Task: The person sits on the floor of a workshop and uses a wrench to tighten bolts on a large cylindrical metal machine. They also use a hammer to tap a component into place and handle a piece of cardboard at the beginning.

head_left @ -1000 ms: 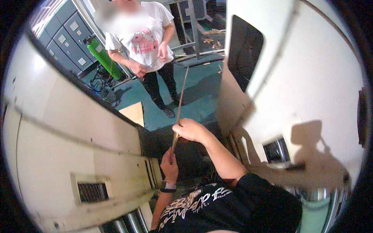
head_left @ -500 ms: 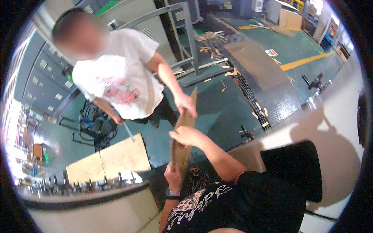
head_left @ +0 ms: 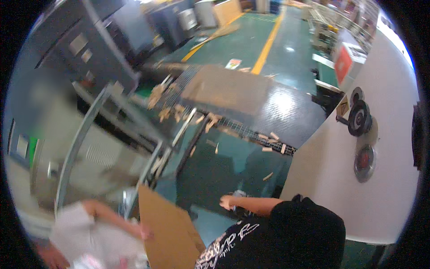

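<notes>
My right hand hangs in front of my body at the end of a bare forearm, above the dark floor. Its fingers look loosely bent and slightly apart, with nothing visible in them. My left hand is not in view. To the left, a flat brown board stands upright on edge, its lower end cut off by the picture's bottom. A co-worker's hand touches the board's left side. Whether my left hand also touches the board is hidden.
A grey metal rail frame stands left. Wood scraps lie along a floor grating beside a metal floor plate. To the right rises a pale machine panel with a black handwheel.
The view has swung right. My right hand has let go of the board and moved away from it. My left hand has left the view. The co-worker and board are now lower left.
</notes>
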A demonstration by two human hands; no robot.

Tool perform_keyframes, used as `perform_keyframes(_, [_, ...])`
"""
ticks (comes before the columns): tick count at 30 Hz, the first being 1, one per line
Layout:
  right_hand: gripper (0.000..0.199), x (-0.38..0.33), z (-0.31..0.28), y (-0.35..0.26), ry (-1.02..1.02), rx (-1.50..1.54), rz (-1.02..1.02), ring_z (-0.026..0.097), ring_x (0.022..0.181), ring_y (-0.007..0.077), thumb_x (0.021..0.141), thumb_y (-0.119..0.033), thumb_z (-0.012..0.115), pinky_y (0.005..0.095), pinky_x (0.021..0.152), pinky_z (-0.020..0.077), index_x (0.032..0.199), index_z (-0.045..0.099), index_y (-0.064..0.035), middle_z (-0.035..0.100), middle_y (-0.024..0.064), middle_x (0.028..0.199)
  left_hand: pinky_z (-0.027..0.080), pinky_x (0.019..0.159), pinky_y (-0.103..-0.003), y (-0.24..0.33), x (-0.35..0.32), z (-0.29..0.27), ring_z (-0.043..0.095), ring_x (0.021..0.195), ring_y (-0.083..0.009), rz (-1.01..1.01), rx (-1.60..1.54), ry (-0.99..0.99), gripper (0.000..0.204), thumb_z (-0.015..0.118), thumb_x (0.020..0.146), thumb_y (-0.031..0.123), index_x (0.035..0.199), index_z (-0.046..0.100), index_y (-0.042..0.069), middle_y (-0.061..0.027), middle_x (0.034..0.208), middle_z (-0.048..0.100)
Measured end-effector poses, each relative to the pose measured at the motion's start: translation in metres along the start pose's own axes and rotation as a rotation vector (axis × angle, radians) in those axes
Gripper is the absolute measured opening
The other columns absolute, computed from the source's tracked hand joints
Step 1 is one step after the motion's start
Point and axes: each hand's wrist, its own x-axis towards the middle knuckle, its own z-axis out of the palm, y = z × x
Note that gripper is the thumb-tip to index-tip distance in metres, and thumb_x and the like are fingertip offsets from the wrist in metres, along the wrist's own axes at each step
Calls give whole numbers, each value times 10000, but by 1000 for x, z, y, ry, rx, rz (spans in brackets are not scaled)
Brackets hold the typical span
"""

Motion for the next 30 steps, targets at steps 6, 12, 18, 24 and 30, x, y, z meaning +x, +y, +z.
perform_keyframes(6, [205,36,-43,271,642,276,275,617,726,339,747,-214,589,420,601,479,678,644,-28,634,180,769,408,741,-350,167,164,224,460,838,-235,-45,187,-421,336,484,917,252,1130,487,-8,-130,998,518])
perform_keyframes(12, [290,-6,-193,306,653,1099,670,634,613,263,869,-269,540,427,501,498,887,582,17,628,145,742,366,782,-368,299,275,405,401,908,-256,-17,461,-699,383,447,927,312,1182,425,27,-123,1066,438])
perform_keyframes(18, [259,-147,-359,330,938,1291,400,630,736,174,903,-244,514,322,587,512,963,577,0,647,95,834,324,822,-386,485,340,627,342,979,-277,0,735,-865,432,410,937,372,1235,362,63,-117,1135,358])
perform_keyframes(24, [258,-266,-324,418,1457,1330,1155,598,622,186,885,-222,485,344,507,468,886,557,25,620,105,773,371,726,-391,701,324,954,418,857,-269,188,878,-911,426,362,951,416,1182,446,68,-119,1022,440])
perform_keyframes(30, [233,-300,-249,449,1381,2199,933,563,534,210,888,-203,502,356,435,423,836,563,16,602,116,687,472,614,-288,718,-47,1207,590,746,-204,448,687,-1568,429,521,906,186,1274,410,-6,-151,935,600])
